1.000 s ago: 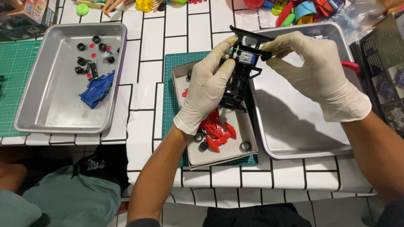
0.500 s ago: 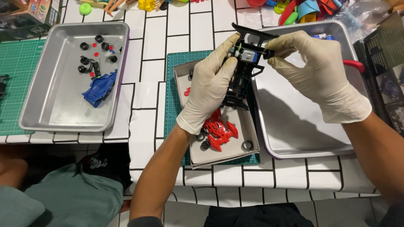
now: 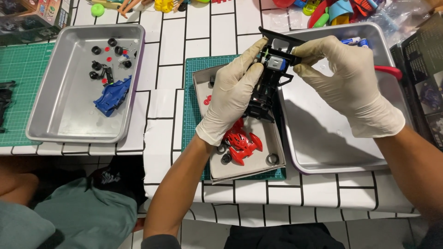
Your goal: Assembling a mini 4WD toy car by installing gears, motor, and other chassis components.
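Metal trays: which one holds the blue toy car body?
The left tray, away from both hands; the blue car body lies in it among small black wheels. The right tray lacks one.

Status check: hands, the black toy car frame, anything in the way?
Left hand and right hand, gloved, both grip black toy car chassis above the small tray. Red car shell lies below. Nothing blocking.

colourful printed box (image 3: 41,16) top left, dark printed box (image 3: 427,87) right edge
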